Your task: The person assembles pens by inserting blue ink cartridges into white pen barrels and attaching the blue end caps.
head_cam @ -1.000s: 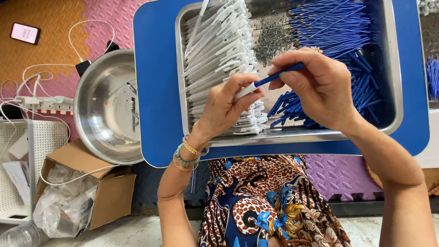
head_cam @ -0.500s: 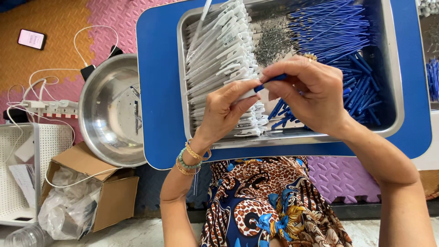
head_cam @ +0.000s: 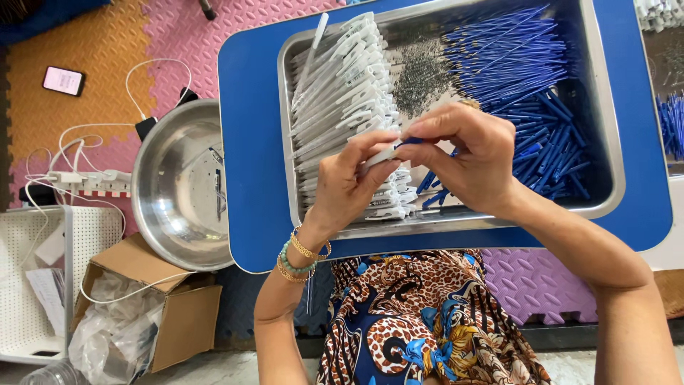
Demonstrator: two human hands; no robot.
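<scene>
Both hands met above the near half of the metal tray. Left hand was closed around a white pen barrel, thumb and fingers curled along it, with the barrel pointing up and to the right. Right hand was pinched shut on a blue pen part, of which only a short length showed between the fingertips. That blue part met the upper end of the white barrel; how far it sat inside could not be determined.

Within the tray, a row of white barrels lay stacked along the left side, blue parts filled the right side, and a heap of small dark metal pieces lay between them. The tray rested on a blue table. Beside the table, on coloured foam floor mats, stood a round steel bowl, with a cardboard box and a white plastic basket nearby.
</scene>
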